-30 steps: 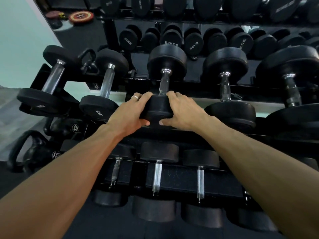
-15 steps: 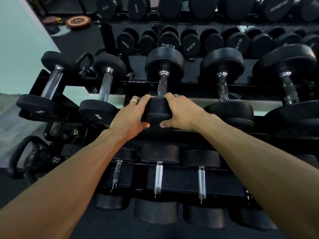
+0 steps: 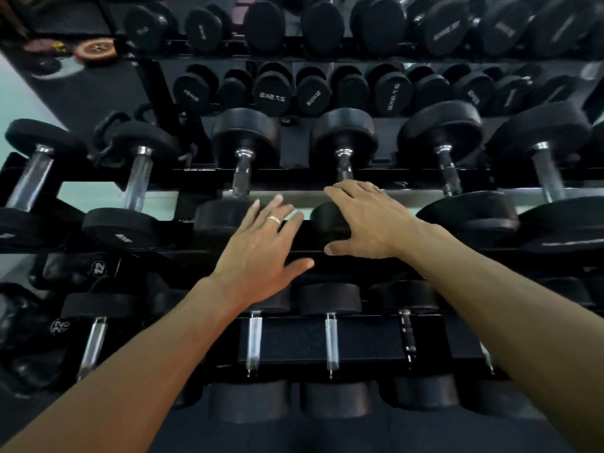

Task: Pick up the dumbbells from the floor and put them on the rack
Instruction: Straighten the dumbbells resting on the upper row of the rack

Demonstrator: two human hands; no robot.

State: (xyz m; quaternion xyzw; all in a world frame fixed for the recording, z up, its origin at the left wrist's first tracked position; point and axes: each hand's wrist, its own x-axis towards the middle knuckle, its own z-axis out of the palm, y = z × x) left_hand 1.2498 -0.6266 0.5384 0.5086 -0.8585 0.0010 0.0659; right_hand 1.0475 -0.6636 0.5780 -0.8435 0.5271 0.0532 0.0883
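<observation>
A black round-headed dumbbell (image 3: 343, 135) with a chrome handle lies across the middle shelf of the rack (image 3: 209, 173), pointing away from me. My right hand (image 3: 369, 220) covers its near head, fingers curved over the top and thumb underneath. My left hand (image 3: 261, 253), with a ring on one finger, hovers just left of that head. Its fingers are spread and it holds nothing. Its fingertips reach the gap beside the neighbouring dumbbell (image 3: 242, 142). Both forearms stretch in from the bottom of the view.
More dumbbells fill the middle shelf on both sides, growing larger to the right (image 3: 467, 217). Smaller dumbbells (image 3: 330, 299) sit on the lower shelf. Big dumbbells (image 3: 271, 93) line the upper shelves. Kettlebells (image 3: 98, 266) stand at lower left. A weight plate (image 3: 96, 49) lies far left.
Both hands were clasped around the near head of a dumbbell on the shelf. My left hand has come off and opened, and the view has moved closer to the rack.
</observation>
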